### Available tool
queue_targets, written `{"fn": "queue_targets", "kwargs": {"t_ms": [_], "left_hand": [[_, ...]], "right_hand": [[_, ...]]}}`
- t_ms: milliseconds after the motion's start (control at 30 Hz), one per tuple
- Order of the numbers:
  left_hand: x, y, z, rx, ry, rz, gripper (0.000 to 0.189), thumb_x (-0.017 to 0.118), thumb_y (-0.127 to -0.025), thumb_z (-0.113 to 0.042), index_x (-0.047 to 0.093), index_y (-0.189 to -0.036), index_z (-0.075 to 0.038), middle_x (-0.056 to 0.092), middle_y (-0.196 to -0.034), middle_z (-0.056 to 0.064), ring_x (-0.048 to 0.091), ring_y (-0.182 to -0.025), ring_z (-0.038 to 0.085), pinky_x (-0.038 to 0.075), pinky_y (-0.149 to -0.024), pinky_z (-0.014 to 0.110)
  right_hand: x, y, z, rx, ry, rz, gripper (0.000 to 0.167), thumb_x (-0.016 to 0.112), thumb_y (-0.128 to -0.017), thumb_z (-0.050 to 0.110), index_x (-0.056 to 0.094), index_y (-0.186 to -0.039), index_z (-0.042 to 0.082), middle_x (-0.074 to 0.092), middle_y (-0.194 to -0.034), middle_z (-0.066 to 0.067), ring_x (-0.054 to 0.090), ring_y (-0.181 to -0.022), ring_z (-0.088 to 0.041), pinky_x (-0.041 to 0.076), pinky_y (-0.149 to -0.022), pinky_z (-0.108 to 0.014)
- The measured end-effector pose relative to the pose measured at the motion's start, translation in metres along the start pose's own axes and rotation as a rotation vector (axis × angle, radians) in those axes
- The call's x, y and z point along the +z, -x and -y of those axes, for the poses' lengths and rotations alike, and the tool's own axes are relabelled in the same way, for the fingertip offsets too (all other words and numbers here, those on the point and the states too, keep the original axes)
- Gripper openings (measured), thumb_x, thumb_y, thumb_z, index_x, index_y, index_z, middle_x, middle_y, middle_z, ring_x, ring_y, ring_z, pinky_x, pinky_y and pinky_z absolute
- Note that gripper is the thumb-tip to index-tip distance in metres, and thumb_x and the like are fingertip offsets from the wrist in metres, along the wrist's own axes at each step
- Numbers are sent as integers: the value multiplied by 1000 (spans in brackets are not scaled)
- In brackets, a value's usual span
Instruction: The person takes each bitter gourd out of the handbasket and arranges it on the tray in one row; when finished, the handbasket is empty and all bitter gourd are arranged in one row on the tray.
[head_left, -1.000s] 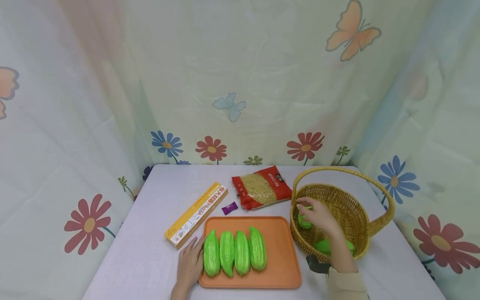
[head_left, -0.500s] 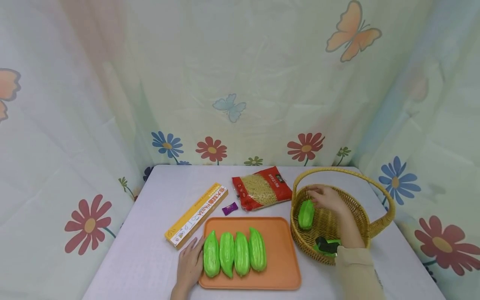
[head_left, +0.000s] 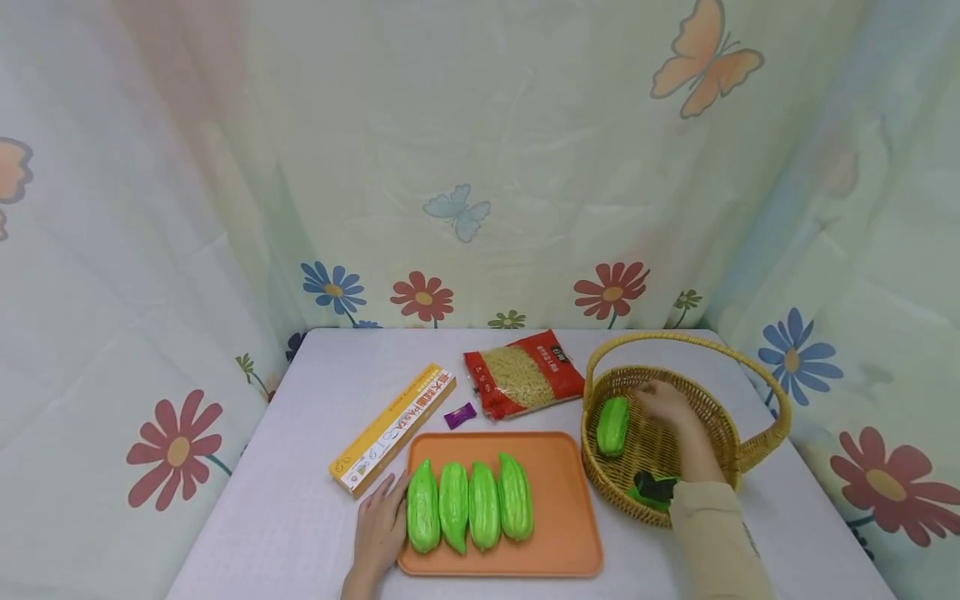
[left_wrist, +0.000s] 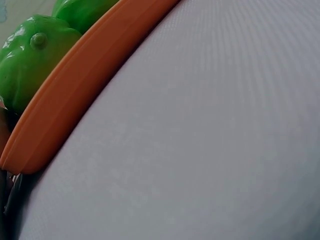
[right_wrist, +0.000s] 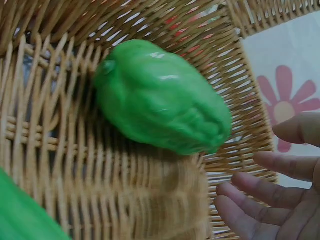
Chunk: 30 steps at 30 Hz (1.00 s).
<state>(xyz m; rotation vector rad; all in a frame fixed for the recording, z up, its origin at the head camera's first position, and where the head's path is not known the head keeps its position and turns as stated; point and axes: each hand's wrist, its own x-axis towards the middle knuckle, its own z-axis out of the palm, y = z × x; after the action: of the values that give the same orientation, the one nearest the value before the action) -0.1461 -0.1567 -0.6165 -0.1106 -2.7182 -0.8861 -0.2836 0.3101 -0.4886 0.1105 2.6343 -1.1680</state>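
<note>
My left hand point(head_left: 378, 529) rests at the left edge of an orange tray point(head_left: 562, 517), fingers extended beside the rim. Several ridged green gourds point(head_left: 453, 508) lie side by side on the tray, near that hand. In the left wrist view the tray rim point(left_wrist: 75, 85) and two gourds show, with the hand mostly out of frame. My right hand point(head_left: 663, 404) is over the inside of a wicker basket point(head_left: 720, 442), holding nothing, its fingers point(right_wrist: 250, 187) spread loosely. A gourd point(right_wrist: 162, 97) lies in the basket to the left of this hand; another point(right_wrist: 22, 215) is partly hidden below the wrist.
Behind the tray lie a yellow-and-white pasta box point(head_left: 393, 429), a small purple packet point(head_left: 460, 416) and a red bag of pasta point(head_left: 521, 375). The basket's tall arched handle point(head_left: 678, 337) rises over the right arm. Flowered curtains surround the white table point(head_left: 285, 475).
My right hand has let go of the gourd at the basket's left side and moved off it to the right. The left hand and the tray have stayed put.
</note>
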Motion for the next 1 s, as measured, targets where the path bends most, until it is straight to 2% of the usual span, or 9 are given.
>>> {"fn": "queue_targets", "kwargs": {"t_ms": [167,233,333,433,500,567,633,767,1000], "left_hand": [[-1,1,-1,1,3,2,37,49,-92,-13,53,-129,-13,52,-131,3,39,-126,28,26,-100,50],[-1,1,0,11,0,-7,37,49,-92,-12,54,-129,-13,52,-131,3,39,-126,28,26,-100,50],[0,0,1,27,-1,-22,37,49,-91,-12,54,-128,-13,52,-131,4,40,-125,28,27,-99,50],[1,0,2,38,-7,-31,37,50,-91,-12,54,-128,-12,53,-130,4,40,-125,28,27,-99,50],[1,1,2,37,-8,-30,37,50,-91,-12,54,-128,-12,53,-130,4,40,-125,28,27,-99,50],[1,1,1,32,-8,-24,37,50,-91,-12,54,-128,-12,53,-130,4,40,-125,28,28,-99,50],[1,1,1,25,-6,-17,37,50,-91,-12,54,-128,-12,52,-131,4,40,-125,28,27,-99,50],[1,1,0,16,-1,-14,37,50,-92,-12,54,-128,-13,52,-131,3,39,-126,28,27,-100,50],[0,0,0,5,3,-6,37,49,-92,-12,54,-128,-14,51,-132,2,39,-126,27,26,-100,50]], "right_hand": [[9,-1,-5,32,-98,40,53,38,-97,21,25,-135,-14,53,-92,-24,47,-51,-17,47,-60,-42],[11,-2,-5,43,-147,52,57,39,-96,22,21,-137,-13,52,-93,-24,43,-47,-15,47,-60,-43],[14,-5,-4,48,-172,61,60,40,-96,24,16,-139,-12,52,-84,-18,35,-44,-11,47,-59,-42],[18,-6,-1,26,-140,65,62,41,-95,24,16,-138,-14,50,-97,-31,51,-58,-21,50,-64,-44],[20,-7,0,19,-106,64,63,42,-95,25,16,-137,-15,41,-115,-39,56,-79,-34,51,-69,-47],[24,-8,0,8,-95,72,62,42,-96,23,16,-135,-17,27,-129,-42,48,-103,-47,51,-74,-50],[27,-10,0,16,-103,76,61,42,-96,22,17,-135,-17,25,-131,-41,41,-111,-51,50,-76,-51],[33,-14,1,8,-127,101,60,43,-96,20,16,-136,-16,23,-132,-40,35,-116,-52,50,-77,-51],[38,-17,2,1,-184,130,65,50,-93,19,15,-137,-14,20,-134,-39,39,-114,-50,51,-76,-49]]}}
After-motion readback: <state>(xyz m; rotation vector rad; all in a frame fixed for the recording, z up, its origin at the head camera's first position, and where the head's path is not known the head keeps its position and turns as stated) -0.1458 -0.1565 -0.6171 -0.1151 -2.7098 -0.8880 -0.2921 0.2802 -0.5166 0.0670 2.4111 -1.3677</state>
